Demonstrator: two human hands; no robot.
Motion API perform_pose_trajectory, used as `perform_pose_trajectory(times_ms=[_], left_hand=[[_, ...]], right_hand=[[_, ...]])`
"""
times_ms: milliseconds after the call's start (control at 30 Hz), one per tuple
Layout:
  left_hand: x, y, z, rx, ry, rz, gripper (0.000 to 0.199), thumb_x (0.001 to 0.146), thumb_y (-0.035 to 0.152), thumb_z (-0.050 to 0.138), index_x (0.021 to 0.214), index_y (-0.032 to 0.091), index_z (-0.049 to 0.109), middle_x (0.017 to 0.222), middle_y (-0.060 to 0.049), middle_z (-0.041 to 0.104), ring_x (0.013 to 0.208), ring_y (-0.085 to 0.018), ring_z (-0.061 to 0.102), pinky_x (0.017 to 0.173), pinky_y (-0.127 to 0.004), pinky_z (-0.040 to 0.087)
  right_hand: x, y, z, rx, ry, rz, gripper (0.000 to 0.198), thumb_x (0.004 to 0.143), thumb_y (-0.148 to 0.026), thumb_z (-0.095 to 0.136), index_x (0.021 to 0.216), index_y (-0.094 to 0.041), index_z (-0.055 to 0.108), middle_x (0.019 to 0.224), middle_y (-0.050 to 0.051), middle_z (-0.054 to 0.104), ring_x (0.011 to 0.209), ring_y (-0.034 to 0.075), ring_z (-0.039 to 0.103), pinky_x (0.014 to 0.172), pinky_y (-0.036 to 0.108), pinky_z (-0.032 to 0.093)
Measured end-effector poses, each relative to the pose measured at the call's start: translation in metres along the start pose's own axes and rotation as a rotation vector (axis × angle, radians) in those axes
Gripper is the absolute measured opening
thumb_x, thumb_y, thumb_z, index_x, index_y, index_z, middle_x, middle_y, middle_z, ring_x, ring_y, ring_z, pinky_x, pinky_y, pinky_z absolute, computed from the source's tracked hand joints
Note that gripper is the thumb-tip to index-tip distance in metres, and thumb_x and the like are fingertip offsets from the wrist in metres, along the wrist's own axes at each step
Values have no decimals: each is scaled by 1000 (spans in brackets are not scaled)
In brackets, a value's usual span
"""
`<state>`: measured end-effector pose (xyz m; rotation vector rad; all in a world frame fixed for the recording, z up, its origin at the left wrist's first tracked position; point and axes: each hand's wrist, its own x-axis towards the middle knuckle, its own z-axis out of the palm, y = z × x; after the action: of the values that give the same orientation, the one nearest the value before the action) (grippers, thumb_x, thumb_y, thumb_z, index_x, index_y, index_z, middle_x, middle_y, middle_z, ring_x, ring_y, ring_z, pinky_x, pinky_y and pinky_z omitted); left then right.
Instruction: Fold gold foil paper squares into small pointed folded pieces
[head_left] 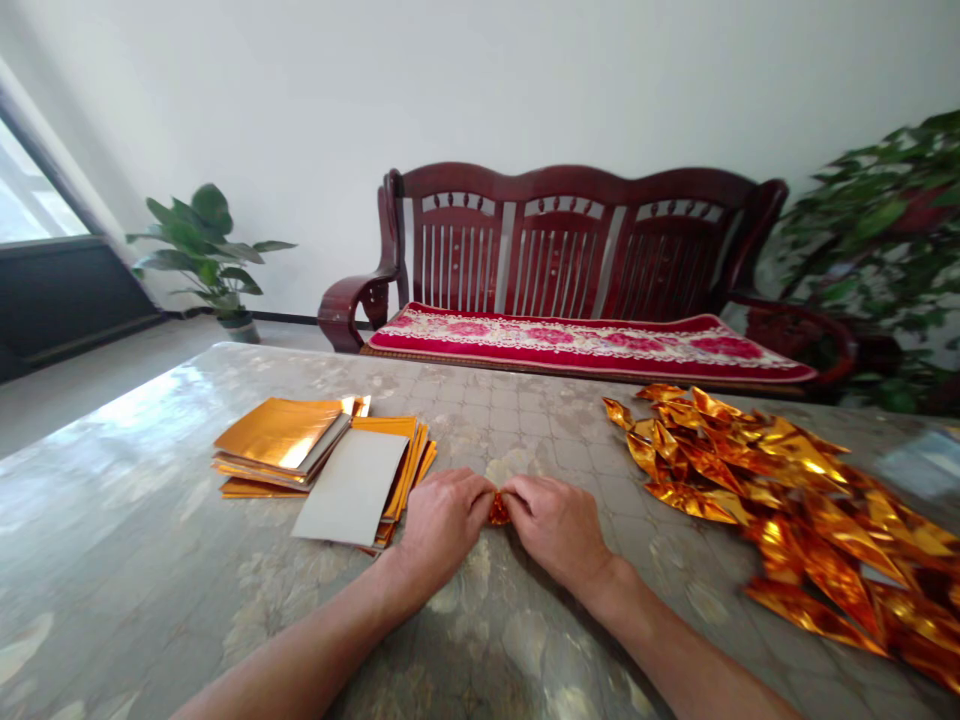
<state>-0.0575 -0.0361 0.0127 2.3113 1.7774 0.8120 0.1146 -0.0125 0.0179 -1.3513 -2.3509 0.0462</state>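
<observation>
A small piece of gold foil paper (pixel 499 509) is pinched between the fingertips of both hands at the near middle of a marbled table (pixel 150 520). The left hand (pixel 442 522) and the right hand (pixel 559 525) are laid knuckles-up on the tabletop, their fingers curled shut on the foil from either side, so that only a crumpled orange sliver is seen in the narrow gap between them; the rest of the piece is hidden under the fingers. Just beside the left hand, a stack of flat gold sheets (pixel 289 445) is spread out, with one sheet turned grey side up (pixel 352 487) on top. Well apart to the right, a heap of folded gold foil shapes (pixel 787 500) is piled on the table. Behind the table a dark red wooden bench (pixel 570 250) with a red cushion (pixel 585 342) is set against the wall, flanked by a potted plant (pixel 206 250) at the left.
</observation>
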Motion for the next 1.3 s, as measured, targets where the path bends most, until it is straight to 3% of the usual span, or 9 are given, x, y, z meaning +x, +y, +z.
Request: perform_pose_trajectory(times_ms=[367, 633, 833, 967, 1133, 1233, 1300], left_hand=[[-1, 2, 1, 30, -8, 40, 17, 93, 24, 58, 84, 24, 72, 80, 0, 71, 79, -16, 64, 73, -27, 39], [-2, 3, 2, 11, -19, 15, 15, 89, 22, 62, 79, 22, 73, 77, -1, 72, 77, -16, 64, 72, -27, 39], [-2, 3, 5, -44, -6, -34, 16, 86, 17, 62, 72, 21, 71, 74, 0, 70, 72, -14, 63, 67, -24, 37], [0, 1, 6, -68, 10, -82, 15, 87, 19, 61, 77, 22, 72, 77, 1, 71, 74, -14, 64, 66, -24, 38], [3, -3, 5, -65, 77, -30, 15, 88, 21, 61, 78, 23, 72, 78, 0, 69, 79, -15, 62, 73, -25, 39], [4, -7, 4, -108, 99, -75, 15, 88, 23, 61, 78, 24, 73, 79, 0, 67, 80, -15, 62, 72, -25, 40], [6, -9, 5, -146, 96, -126, 15, 87, 22, 62, 78, 24, 74, 78, 1, 66, 80, -14, 62, 72, -24, 40]], right_hand=[[-3, 3, 5, 12, 41, -51, 19, 92, -20, 56, 88, -26, 73, 78, 0, 73, 74, 16, 65, 66, 28, 34], [-5, 0, 5, -71, 110, -99, 21, 86, -19, 57, 67, -21, 65, 63, 2, 67, 61, 15, 59, 61, 30, 28], [-5, -4, 9, -53, 145, -88, 21, 83, -17, 57, 63, -20, 62, 61, 2, 67, 59, 15, 60, 59, 30, 28], [-2, -5, 7, 20, 73, 8, 19, 88, -21, 58, 71, -23, 67, 71, 0, 72, 67, 15, 65, 59, 28, 30], [-2, 8, -4, 236, 37, 28, 22, 97, -28, 47, 101, -27, 68, 97, -2, 75, 88, 17, 68, 72, 27, 41], [-3, 23, -7, 369, 40, -20, 22, 91, -16, 45, 99, -24, 64, 96, 0, 72, 89, 17, 66, 78, 27, 44], [-3, 30, -7, 422, 8, -133, 30, 80, -6, 46, 99, -23, 61, 97, 1, 69, 90, 17, 64, 82, 28, 46]])
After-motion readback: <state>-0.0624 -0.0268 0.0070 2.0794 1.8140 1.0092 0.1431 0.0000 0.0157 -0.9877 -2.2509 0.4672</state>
